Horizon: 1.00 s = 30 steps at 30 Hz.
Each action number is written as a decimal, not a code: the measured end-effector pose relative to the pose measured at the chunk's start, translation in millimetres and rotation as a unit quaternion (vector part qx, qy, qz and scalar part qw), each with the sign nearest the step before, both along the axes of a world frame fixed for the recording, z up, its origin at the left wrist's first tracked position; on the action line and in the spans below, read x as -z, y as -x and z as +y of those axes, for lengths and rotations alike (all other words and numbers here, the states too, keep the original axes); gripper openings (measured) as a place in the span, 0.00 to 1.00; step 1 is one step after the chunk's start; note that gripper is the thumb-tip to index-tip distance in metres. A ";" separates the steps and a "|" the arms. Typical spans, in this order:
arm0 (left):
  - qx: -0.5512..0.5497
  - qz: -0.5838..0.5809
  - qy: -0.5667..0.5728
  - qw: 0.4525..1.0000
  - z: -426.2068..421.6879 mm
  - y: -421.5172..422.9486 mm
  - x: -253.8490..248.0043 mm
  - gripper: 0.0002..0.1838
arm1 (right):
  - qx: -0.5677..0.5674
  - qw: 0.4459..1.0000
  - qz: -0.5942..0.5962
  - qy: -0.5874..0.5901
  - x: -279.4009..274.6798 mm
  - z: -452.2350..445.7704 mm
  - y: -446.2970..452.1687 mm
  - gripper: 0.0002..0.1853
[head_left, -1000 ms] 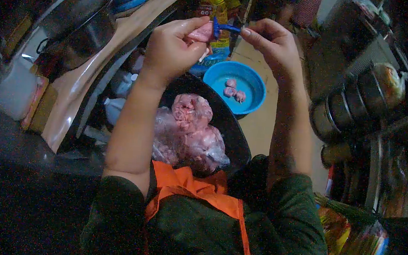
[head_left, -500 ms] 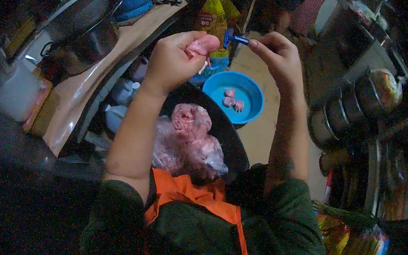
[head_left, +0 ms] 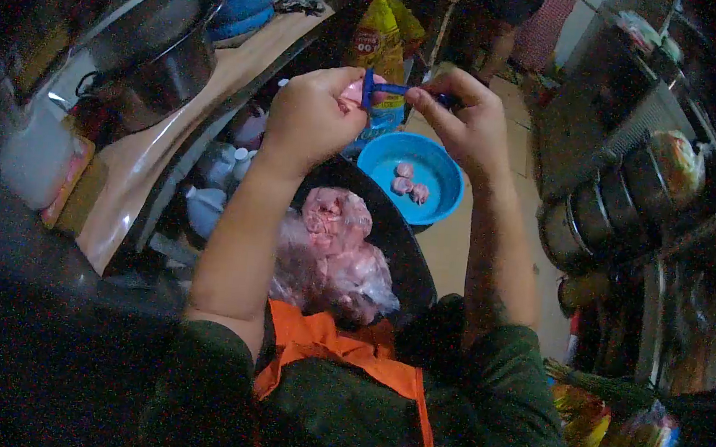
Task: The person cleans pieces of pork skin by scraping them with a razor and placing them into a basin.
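Observation:
My left hand (head_left: 314, 112) is closed around a pink piece of raw meat (head_left: 352, 95), part of which shows past the fingers. In my right hand (head_left: 466, 113) is a blue razor (head_left: 392, 90), pinched by its handle, its head against or just in front of the meat. Below the hands stands a blue basin (head_left: 450, 210) with 3 pieces of meat (head_left: 403, 187) on its bottom. Nearer my body, clear plastic bags of pink meat (head_left: 344, 243) lie in a dark container (head_left: 412, 260).
To the left, a steel pot (head_left: 164, 74) stands on a wooden counter (head_left: 162, 145), with white jugs (head_left: 206, 210) below. A yellow bag (head_left: 381, 36) is at the back. Stacked pots (head_left: 599, 200) fill a rack on the right. Another person's leg (head_left: 499, 50) shows at the top.
The razor has moved left from beside the meat to its surface. My left hand has turned, so less of the meat shows. A person's leg now shows more clearly at the back.

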<state>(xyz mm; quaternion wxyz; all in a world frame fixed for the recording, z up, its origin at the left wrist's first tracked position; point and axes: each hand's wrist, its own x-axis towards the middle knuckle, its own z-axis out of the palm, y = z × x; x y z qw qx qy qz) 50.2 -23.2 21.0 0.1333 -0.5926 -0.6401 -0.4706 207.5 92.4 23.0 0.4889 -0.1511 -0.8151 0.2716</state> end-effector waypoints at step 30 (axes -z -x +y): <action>-0.059 0.085 0.040 0.994 -6.7 -4.4 10.5 0.10 | -0.075 0.996 -0.017 0.034 23.6 5.1 -4.6 0.12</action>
